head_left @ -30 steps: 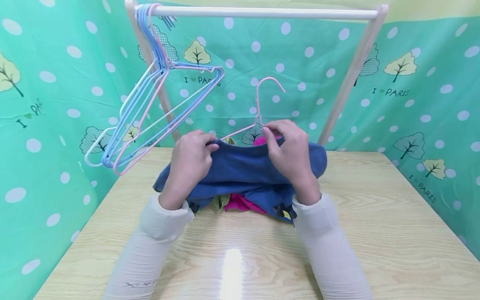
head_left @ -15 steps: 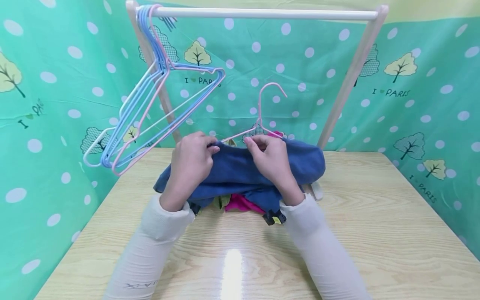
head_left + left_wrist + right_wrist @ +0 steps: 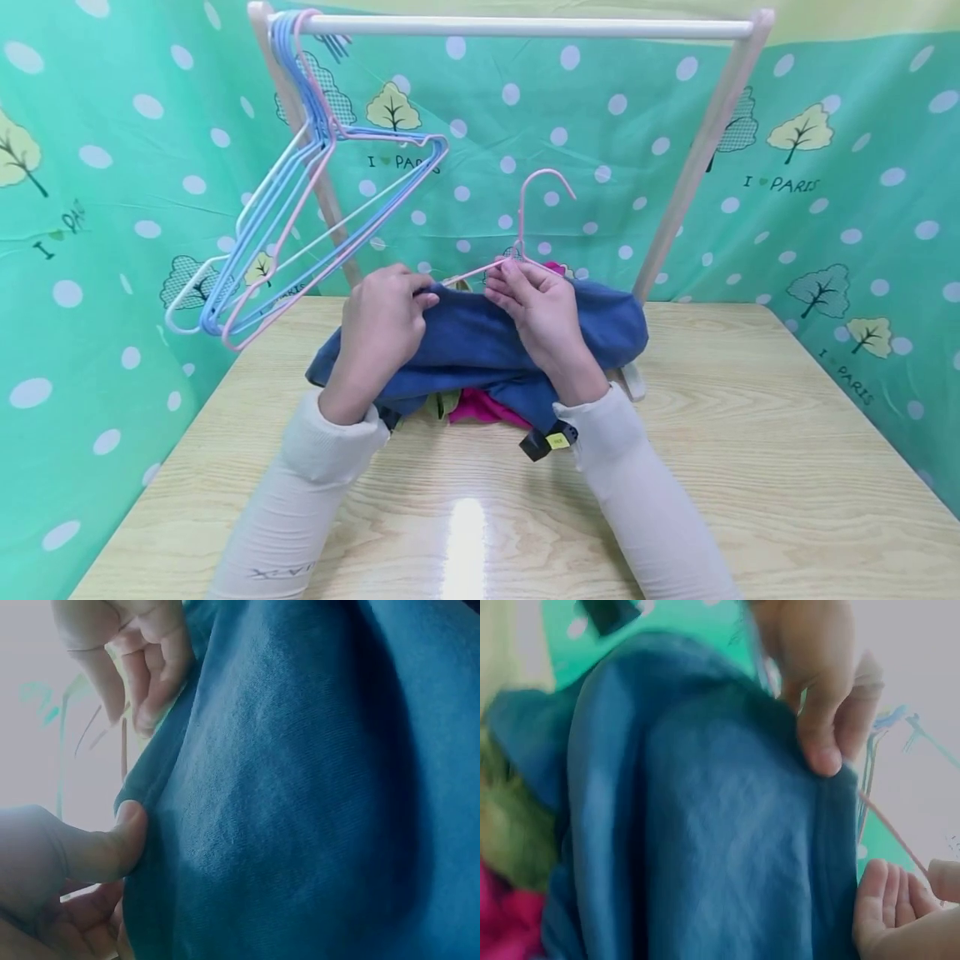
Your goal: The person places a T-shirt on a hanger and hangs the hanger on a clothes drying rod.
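A blue garment (image 3: pixel 472 321) is held up over the table in the head view, its upper edge stretched sideways. My left hand (image 3: pixel 382 333) pinches that edge between thumb and fingers, as the left wrist view also shows at the hem (image 3: pixel 161 769). A pink wire hanger (image 3: pixel 522 208) rises behind the cloth, hook up; its lower part is hidden by the garment. My right hand (image 3: pixel 543 321) has thumb and fingertips on the hanger's wire just below the neck, pinching it. In the right wrist view the thin wire (image 3: pixel 892 829) runs from the cloth edge to this thumb.
A white rack rail (image 3: pixel 517 27) crosses the back, with several blue, white and pink hangers (image 3: pixel 307 150) at its left end. Magenta cloth (image 3: pixel 483 407) and olive-green cloth (image 3: pixel 447 404) show beneath the blue garment. The wooden table (image 3: pixel 765 467) extends around them.
My right hand has left the garment's edge, moved left and taken the hanger's wire near the neck. The hanger has shifted slightly down and right. My left hand keeps its place.
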`<control>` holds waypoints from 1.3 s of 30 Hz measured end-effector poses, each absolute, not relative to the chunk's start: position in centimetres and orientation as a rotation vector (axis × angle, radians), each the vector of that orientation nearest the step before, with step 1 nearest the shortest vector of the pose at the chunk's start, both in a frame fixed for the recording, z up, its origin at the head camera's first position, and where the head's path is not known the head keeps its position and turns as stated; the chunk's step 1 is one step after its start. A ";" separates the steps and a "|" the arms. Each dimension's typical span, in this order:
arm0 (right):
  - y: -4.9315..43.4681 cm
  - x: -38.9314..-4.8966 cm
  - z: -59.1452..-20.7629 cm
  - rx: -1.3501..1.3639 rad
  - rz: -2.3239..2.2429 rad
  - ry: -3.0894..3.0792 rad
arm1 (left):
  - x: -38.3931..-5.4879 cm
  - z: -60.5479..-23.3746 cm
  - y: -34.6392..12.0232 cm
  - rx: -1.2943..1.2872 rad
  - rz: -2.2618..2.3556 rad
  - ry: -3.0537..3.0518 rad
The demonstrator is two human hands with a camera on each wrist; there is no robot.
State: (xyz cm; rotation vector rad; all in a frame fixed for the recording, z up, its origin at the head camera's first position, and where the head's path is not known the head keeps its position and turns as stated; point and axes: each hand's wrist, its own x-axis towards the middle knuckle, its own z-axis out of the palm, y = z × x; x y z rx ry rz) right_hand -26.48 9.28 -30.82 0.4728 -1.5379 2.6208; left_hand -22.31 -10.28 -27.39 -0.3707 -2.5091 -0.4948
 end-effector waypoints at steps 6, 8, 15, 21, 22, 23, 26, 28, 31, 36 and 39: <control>9.2 -26.2 -30.5 0.443 2.894 -1.260 | -22.2 -27.3 -10.4 -0.373 -0.520 -2.514; 9.1 -26.1 -30.4 0.404 2.911 -1.228 | -22.2 -27.3 -10.4 -0.379 -0.535 -2.519; 8.2 -25.6 -30.1 0.106 2.919 -1.089 | -22.2 -27.2 -10.1 -0.414 -0.579 -2.539; 7.4 -25.4 -30.2 0.013 2.813 -1.082 | -21.9 -26.9 -10.5 -0.494 -0.606 -2.473; 7.3 -25.3 -30.2 0.012 2.799 -1.096 | -21.7 -26.7 -10.7 -0.498 -0.612 -2.446; 7.1 -25.3 -30.3 0.012 2.791 -1.108 | -21.5 -26.6 -10.9 -0.499 -0.618 -2.415; 6.8 -25.3 -30.4 0.011 2.787 -1.138 | -20.9 -25.9 -11.8 -0.473 -0.605 -2.308; 6.6 -25.3 -30.5 0.012 2.789 -1.152 | -20.5 -25.5 -12.6 -0.444 -0.587 -2.236; 6.4 -25.2 -30.6 0.013 2.781 -1.186 | -20.0 -24.9 -13.7 -0.392 -0.552 -2.137; 6.2 -25.1 -31.0 0.042 2.740 -1.321 | -19.5 -24.1 -15.2 -0.284 -0.531 -1.981; 6.1 -25.1 -31.1 0.071 2.724 -1.393 | -19.3 -23.7 -15.9 -0.217 -0.522 -1.923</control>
